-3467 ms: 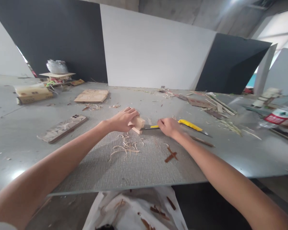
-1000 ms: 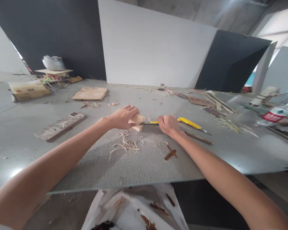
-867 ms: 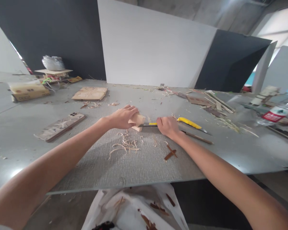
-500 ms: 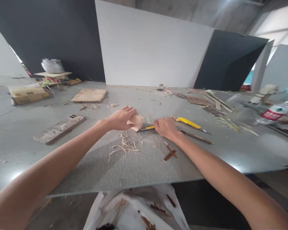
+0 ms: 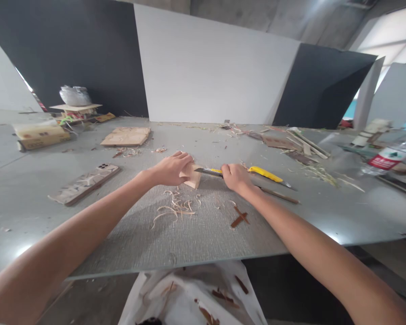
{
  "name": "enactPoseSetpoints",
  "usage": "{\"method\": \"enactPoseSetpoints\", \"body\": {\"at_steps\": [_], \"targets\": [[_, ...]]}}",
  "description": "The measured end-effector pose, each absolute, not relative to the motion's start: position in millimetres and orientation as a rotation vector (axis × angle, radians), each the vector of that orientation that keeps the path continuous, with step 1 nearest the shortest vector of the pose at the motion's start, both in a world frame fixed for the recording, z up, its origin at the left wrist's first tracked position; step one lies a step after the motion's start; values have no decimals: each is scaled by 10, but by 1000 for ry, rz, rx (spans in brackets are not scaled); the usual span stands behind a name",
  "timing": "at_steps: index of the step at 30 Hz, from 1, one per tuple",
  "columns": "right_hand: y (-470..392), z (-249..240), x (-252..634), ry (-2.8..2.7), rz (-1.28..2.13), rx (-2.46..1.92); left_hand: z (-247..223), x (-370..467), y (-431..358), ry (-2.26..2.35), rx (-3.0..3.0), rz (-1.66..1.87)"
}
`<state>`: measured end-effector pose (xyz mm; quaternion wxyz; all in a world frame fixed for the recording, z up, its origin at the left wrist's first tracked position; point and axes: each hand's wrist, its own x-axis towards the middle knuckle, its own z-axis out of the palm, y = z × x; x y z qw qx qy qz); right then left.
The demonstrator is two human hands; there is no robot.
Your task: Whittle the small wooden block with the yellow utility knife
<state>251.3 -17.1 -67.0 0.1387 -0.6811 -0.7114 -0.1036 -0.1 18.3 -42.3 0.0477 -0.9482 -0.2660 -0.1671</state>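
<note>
We've got the wooden block (image 5: 192, 182) in our left hand's (image 5: 172, 169) grip on the counter (image 5: 186, 135), our right hand (image 5: 236, 176) clenching the knife (image 5: 214, 172), blade at the block!

Single head-worn view, close above the table (image 5: 325, 203), facing forward and down

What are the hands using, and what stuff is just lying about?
In use:
pale wood block, held by the left hand
black-and-yellow knife, gripped in the right hand

Just lying about:
curly wood shavings, probably cut from the block
yellow-handled knife
phone in a patterned case
red-labelled bottle
</note>
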Motion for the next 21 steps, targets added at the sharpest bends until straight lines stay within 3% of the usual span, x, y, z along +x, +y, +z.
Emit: {"method": "enactPoseSetpoints", "body": {"at_steps": [10, 21], "targets": [[-212, -782, 2473, -2204, -494, -2009, -455, -16, 219, -813, -2854, -502], [-162, -663, 2528, -2094, -282, -1955, -437, -33, 212, -786, -2911, -520]]}}
